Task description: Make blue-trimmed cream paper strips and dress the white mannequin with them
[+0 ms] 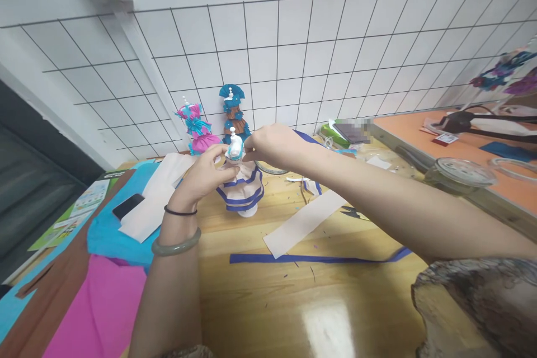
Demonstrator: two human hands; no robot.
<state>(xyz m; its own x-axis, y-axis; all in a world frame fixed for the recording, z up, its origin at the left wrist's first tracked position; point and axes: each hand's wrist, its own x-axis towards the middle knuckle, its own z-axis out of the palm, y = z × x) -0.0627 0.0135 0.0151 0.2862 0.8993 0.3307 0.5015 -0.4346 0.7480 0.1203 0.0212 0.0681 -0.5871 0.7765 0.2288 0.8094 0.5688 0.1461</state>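
A small white figurine in a tiered, pale pink skirt trimmed with dark blue bands (244,199) is standing on its white base near the back of the glossy yellow wooden table (251,313). The person's left hand (200,172) is holding it from the left, thumb and fingers curving narrowly around its upper part, while a thin black band (180,212) and a grey-green bangle (178,246) are circling that wrist. The right hand (271,147) is reaching across to the figurine's upper right side with fingers bent close together; I cannot tell whether they are pinching anything. Behind the hands, a pink-and-turquoise ruffled figure (198,126) and a taller teal-and-brown ruffled figure (233,114) are standing before the black wire grid (278,45). In front and to the right, a flat pale pink strip (302,225) is lying at a slant, its near end meeting a long, narrow dark blue strip (293,259). On the left, a dark phone (128,207) and folded pale pink material (145,217) are resting on a bright blue sheet (104,240), and a magenta sheet (100,302) is spreading out nearer the person.
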